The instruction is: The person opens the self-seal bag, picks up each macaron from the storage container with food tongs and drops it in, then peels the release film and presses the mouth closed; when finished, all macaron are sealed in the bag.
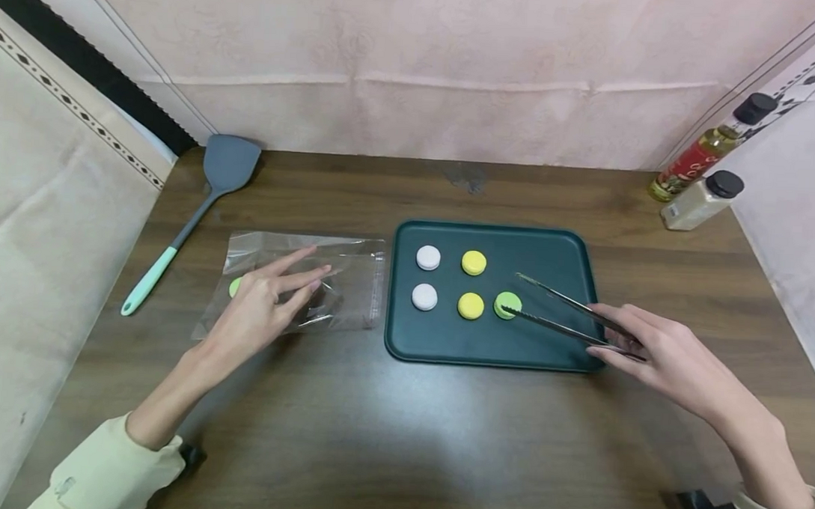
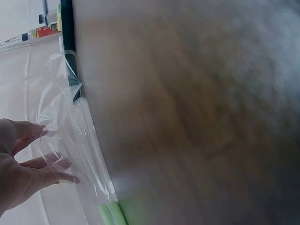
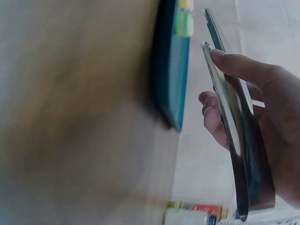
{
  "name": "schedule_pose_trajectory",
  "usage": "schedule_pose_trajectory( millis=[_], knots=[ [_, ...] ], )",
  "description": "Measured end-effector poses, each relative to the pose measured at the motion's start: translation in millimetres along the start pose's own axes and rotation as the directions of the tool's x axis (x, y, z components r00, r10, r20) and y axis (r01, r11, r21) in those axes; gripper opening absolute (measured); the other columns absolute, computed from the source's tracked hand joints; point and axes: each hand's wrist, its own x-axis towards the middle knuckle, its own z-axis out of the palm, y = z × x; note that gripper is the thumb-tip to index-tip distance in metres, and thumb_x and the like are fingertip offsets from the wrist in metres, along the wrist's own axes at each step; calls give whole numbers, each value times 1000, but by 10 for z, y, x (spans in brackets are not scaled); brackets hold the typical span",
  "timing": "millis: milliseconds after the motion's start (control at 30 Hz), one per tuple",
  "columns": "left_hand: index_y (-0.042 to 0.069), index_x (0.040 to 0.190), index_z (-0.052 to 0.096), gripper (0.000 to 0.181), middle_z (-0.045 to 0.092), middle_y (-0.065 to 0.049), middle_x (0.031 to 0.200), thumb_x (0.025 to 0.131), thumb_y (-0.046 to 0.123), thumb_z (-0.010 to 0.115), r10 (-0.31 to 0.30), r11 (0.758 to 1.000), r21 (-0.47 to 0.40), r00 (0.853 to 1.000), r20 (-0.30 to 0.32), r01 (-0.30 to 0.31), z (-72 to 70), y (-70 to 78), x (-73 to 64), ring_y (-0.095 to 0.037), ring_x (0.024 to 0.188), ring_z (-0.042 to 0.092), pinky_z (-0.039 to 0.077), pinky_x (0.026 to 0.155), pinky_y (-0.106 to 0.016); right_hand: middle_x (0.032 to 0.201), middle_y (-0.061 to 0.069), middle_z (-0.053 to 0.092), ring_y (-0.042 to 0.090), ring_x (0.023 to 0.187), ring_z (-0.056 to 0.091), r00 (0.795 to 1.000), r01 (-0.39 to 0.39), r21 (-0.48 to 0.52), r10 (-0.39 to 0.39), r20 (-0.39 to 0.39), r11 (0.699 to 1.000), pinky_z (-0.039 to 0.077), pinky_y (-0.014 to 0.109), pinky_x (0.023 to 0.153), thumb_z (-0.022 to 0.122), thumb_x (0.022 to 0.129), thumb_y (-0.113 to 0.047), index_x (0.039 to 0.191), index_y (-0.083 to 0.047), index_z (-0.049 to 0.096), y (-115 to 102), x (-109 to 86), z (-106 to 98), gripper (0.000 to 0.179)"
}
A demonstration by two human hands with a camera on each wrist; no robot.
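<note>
My right hand (image 1: pixel 667 357) holds metal tongs (image 3: pixel 234 140), their two arms spread apart. Over the dark green tray (image 1: pixel 492 351), one tong tip overlaps a green macaron (image 1: pixel 507 304) in the head view; whether it touches cannot be told. Two yellow macarons (image 1: pixel 471 306) and two white macarons (image 1: pixel 424 297) sit left of it. My left hand (image 1: pixel 254 305) lies over a clear plastic bag (image 1: pixel 355 283), its fingers spread and mostly straight against the film. A bit of green (image 1: pixel 235 287) shows in the bag beside that hand; the left wrist view shows green rounds (image 2: pixel 112 213) at the bag's end.
A grey spatula (image 1: pixel 230 166) with a mint handle lies at the table's left. At the back right stand an oil bottle (image 1: pixel 700 160) with a red label and a black-capped jar (image 1: pixel 699 203). Pale cloth (image 1: pixel 454 76) hangs behind the wooden table (image 1: pixel 387 441).
</note>
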Motion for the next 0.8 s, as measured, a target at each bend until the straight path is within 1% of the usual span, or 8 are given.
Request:
schedule_pose_trajectory(
  millis=[133, 300, 467, 600, 700, 800],
  knots=[
    [6, 135, 79, 29, 62, -27, 155, 107, 4, 71, 1, 1000, 2, 1000, 1, -1, 2, -1, -1, 6, 45, 23, 32, 40, -19, 86, -18, 49, -4, 75, 47, 1000, -14, -11, 14, 10, 1000, 34, 10, 67, 99, 77, -10, 132, -10, 75, 69, -107, 40, 60],
    [5, 134, 79, 29, 62, -26, 155, 106, 3, 72, 3, 1000, -1, 1000, -2, -3, 6, -6, 0, 6, 46, 23, 32, 41, -19, 87, -19, 49, -5, 76, 46, 999, -26, -3, 26, 34, 1000, 34, 11, 65, 98, 77, -8, 131, -10, 75, 101, -161, 93, 59],
    [5, 134, 79, 30, 62, -26, 155, 105, 3, 73, 0, 1000, 4, 1000, -2, 0, 8, -11, -6, 6, 45, 23, 32, 41, -19, 87, -19, 50, -6, 77, 46, 998, -16, -21, 18, 57, 1000, 34, 13, 62, 98, 80, -12, 132, -9, 74, 115, -156, 131, 57],
    [5, 135, 78, 30, 62, -26, 155, 106, 3, 72, -7, 1000, 9, 1000, 6, 7, 9, -8, -8, 5, 45, 23, 32, 41, -20, 86, -19, 50, -6, 75, 46, 998, -11, -32, 13, 55, 999, 35, 14, 61, 97, 81, -15, 132, -10, 75, 101, -132, 147, 56],
    [5, 134, 79, 29, 62, -27, 155, 106, 3, 72, -9, 1000, 10, 1000, 7, 9, 13, -2, -9, 5, 45, 23, 32, 40, -20, 84, -20, 52, -6, 75, 46, 999, -6, -49, 9, 48, 999, 38, 16, 61, 98, 80, -15, 131, -10, 76, 88, -116, 153, 56],
    [5, 134, 79, 29, 62, -27, 155, 106, 3, 72, -7, 1000, 12, 1000, 6, 7, 15, 4, -8, 5, 44, 24, 32, 40, -20, 84, -19, 55, -6, 74, 48, 999, 13, -63, -11, 38, 998, 42, 18, 61, 98, 79, -14, 131, -9, 77, 84, -107, 160, 56]
  ],
)
